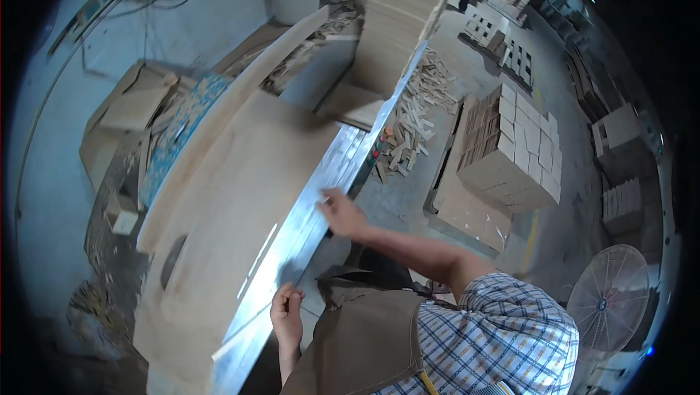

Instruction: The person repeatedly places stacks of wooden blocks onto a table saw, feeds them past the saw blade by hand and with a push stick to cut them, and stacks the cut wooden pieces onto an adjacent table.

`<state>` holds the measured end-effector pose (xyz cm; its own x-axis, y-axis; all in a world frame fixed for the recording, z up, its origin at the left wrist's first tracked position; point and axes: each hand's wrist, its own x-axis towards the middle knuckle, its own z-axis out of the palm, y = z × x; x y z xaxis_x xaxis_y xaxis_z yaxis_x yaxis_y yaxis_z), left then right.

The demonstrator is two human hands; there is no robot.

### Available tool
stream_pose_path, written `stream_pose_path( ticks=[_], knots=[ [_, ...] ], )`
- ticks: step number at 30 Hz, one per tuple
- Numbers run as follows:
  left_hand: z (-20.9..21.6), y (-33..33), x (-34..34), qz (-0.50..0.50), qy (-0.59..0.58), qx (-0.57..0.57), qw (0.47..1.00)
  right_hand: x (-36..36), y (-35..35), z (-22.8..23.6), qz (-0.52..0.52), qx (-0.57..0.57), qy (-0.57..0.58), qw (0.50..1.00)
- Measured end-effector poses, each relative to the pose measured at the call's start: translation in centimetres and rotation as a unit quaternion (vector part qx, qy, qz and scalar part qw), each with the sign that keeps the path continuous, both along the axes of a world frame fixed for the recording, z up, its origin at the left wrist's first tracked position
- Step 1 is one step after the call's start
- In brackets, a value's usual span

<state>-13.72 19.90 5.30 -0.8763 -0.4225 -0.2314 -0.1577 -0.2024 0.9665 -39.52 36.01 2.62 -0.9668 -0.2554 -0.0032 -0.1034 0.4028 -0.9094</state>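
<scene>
Left hand (286, 312) curled on the near edge of a long metal rail (306, 227) along the counter (219, 205); right hand (341, 213) farther up, fingers spread flat on the same rail, gripping nothing. Stacked wooden blocks (514, 150) on the floor at right, fan (609, 296) nearby.

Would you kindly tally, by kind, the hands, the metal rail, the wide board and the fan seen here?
Hands: 2, left hand and right hand, both at the rail
Metal rail: 1
Wide wooden board: 1
Floor fan: 1
Total: 5
</scene>
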Motion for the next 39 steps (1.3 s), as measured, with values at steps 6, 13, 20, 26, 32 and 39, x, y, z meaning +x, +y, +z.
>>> stream_pose_path(
  ticks=[6, 13, 20, 26, 32, 39],
  knots=[
    [2.8, 3.5, -23.6, -0.121, -0.038, -0.152, 0.980, -20.7, 11.6, -1.1, -0.197, 0.099, -0.006, 0.975],
    [1.0, 9.2, -52.2, -0.236, -0.143, -0.396, 0.876, -28.6, 13.7, -1.4, -0.156, 0.126, -0.102, 0.974],
    [-1.3, 10.8, -59.9, -0.300, -0.231, -0.531, 0.758, -29.3, 13.8, -2.6, -0.159, 0.106, -0.094, 0.977],
    [2.0, 12.0, -60.0, -0.281, -0.214, -0.274, 0.894, -28.6, 15.7, -4.1, -0.169, 0.033, -0.125, 0.977],
    [0.5, 8.2, -51.2, -0.208, -0.103, -0.091, 0.968, -23.8, 16.0, 0.0, -0.095, -0.173, -0.299, 0.934],
    [11.3, 8.4, -46.8, -0.211, -0.085, -0.036, 0.973, -21.0, 17.5, 10.4, -0.006, -0.217, -0.231, 0.949]
  ],
)
